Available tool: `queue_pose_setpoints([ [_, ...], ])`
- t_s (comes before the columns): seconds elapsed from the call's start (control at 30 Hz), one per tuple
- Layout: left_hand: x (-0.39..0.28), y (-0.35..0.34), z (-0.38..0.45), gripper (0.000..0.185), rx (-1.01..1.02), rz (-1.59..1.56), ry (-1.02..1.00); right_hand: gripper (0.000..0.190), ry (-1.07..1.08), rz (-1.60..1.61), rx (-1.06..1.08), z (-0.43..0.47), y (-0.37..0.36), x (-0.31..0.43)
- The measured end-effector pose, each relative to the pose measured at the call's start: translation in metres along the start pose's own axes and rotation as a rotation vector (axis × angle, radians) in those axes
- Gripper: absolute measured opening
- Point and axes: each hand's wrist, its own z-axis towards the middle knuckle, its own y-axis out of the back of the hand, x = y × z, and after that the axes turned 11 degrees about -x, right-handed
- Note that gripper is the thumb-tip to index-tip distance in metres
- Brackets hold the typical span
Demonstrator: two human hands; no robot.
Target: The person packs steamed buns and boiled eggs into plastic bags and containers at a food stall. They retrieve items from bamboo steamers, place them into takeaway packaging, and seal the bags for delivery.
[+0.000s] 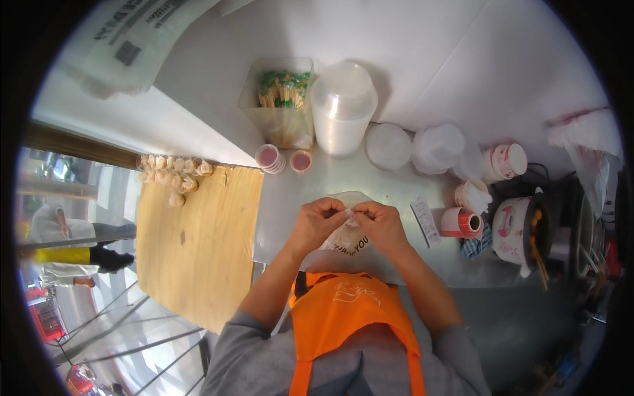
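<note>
A thin translucent plastic bag [342, 238] with printed lettering sits on the stainless steel counter [317, 185], close to its front edge. My left hand [321, 220] pinches the gathered top of the bag between thumb and fingers. From the other side, my right hand [379, 225] grips the same bunched plastic, with the fingertips of both hands almost touching. What the bag holds is mostly hidden by my hands and the cloudy film. Just right of the bag lies a printed paper slip [425, 222].
Behind stand a bin of wrapped sticks [282, 91], stacked plastic tubs [344, 109], sauce cups [270, 158] and lids [389, 147]. To the right are a label roll [460, 222] and a cooker [512, 230]. A wooden counter [198, 242] with several small cups adjoins at left; people stand beyond.
</note>
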Motion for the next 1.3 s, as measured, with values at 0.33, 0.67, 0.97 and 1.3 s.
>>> queue_pose_setpoints([
  [0.33, -0.023, 0.013, -0.002, 0.012, 0.167, -0.075, 0.289, 0.016, 0.013, -0.076, -0.006, 0.005, -0.001, -0.005],
  [0.67, -0.019, 0.028, 0.010, 0.018, 0.041, 0.562, -0.023, 0.015, -0.056, -0.205, 0.306, 0.007, 0.029, -0.007],
  [0.97, 0.001, 0.032, 0.000, 0.012, -0.196, 0.445, 0.046, 0.020, -0.510, -0.038, 0.321, 0.006, 0.043, -0.032],
  [1.3, -0.039, 0.011, -0.017, 0.012, 0.165, 0.396, -0.256, 0.021, -0.079, 0.138, 0.377, -0.013, -0.009, -0.009],
])
